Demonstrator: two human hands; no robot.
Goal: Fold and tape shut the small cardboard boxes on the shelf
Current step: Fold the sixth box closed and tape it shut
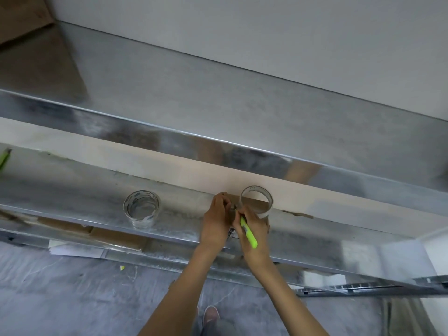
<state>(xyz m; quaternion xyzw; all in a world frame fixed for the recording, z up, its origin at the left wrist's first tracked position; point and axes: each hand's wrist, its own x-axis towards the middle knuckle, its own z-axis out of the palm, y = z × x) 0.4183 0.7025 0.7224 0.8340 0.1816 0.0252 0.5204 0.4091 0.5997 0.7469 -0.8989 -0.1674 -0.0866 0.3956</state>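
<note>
Metal shelves (242,112) (two tiers) stand against a white wall (266,27).

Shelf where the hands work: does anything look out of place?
A loose brown strip, tape or cardboard, lies on the shelf by the wall, right of the right hand, which grips a green cutter. A small yellow-green scrap lies on the floor below. Both look like offcuts.

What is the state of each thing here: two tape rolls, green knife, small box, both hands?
left tape roll: standing on the shelf, untouched.
right tape roll: at the small cardboard box, against the right hand.
green knife: gripped in the right hand, tip toward the small cardboard box.
small cardboard box: mostly hidden; closed or not, cannot tell.
left hand: grips its left end.
right hand: holds the green knife.
</note>
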